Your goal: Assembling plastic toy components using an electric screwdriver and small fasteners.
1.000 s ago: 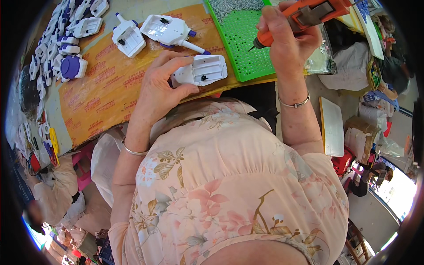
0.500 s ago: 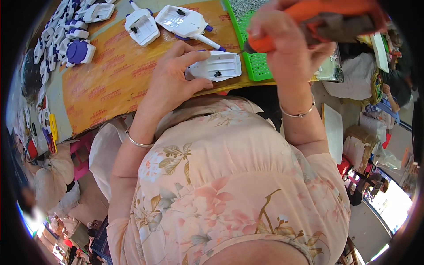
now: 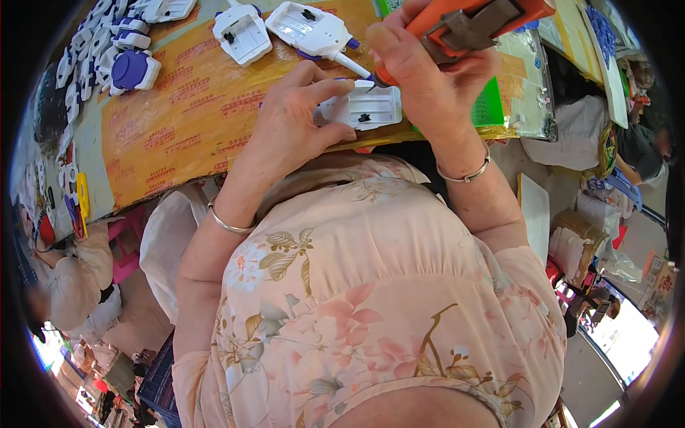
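Note:
My left hand (image 3: 291, 118) grips the left end of a white plastic housing (image 3: 379, 108), thumb at its near side and fingers at its far side. The housing lies open side up near the table's front edge, with a small black part inside. In my right hand (image 3: 441, 96) is an orange electric screwdriver (image 3: 467, 32), its body partly covered in brown. Its thin bit points down at the far edge of the housing; whether it touches cannot be made out. Just beyond lie two similar white housings with stems, one to the left (image 3: 242, 34) and one closer (image 3: 308, 30).
A heap of white and purple parts (image 3: 93, 53) fills the table's far left, with a purple-lidded piece (image 3: 134, 71) at its edge. To the right sits a green perforated tray (image 3: 489, 107), partly behind my right hand. Yellow-handled tools (image 3: 83, 200) lie at the left.
My right hand has come left and down with the screwdriver, bringing its bit over the housing. The view has shifted slightly; my left hand keeps its hold on the housing.

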Tool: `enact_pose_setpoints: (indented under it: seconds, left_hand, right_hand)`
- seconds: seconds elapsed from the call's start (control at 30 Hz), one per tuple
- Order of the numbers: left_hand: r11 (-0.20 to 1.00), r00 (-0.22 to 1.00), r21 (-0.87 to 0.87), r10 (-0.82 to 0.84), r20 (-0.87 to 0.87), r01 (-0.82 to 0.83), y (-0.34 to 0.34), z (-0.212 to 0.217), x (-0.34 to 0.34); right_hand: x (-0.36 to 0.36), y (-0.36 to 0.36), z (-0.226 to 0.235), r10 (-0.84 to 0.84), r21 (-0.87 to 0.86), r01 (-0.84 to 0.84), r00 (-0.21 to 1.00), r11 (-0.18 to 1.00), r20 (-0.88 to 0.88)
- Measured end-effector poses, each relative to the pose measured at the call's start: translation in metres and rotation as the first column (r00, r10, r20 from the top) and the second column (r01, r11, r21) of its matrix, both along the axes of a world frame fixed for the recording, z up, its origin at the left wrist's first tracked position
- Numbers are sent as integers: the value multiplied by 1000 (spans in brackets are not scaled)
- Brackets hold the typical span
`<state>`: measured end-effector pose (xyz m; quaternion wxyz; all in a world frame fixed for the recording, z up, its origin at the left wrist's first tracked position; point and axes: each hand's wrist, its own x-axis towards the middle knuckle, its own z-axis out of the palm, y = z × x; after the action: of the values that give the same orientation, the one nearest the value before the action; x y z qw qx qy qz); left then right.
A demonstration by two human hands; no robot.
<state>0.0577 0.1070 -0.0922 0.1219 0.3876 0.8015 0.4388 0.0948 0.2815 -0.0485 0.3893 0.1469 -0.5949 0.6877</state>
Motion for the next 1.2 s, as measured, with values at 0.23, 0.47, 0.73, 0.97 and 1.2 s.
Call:
enact_pose_setpoints:
  seconds: [0.23,0.47,0.73,0.97,1.2]
  left_hand:
    - [1000,1000,3,-14,-5,14,3,1,0]
    - [1000,1000,9,-3,-3,3,2,-1,0]
    - [1000,999,2,-26,-38,26,6,1,1]
    - [999,999,20,37,-12,-36,7,0,4]
    - [999,999,9,41,-11,-41,9,-1,-1]
  right_hand:
    - [-27,12,-29,6,101,27,949,994,-315]
    - [5,-3,-1,-160,30,159,919,987,359]
    - [-8,14,-19,8,40,-12,995,999,98]
    - [-8,73,-3,238,-380,-402,880,833,-410]
    - [18,78,3,-300,-99,339,910,935,286]
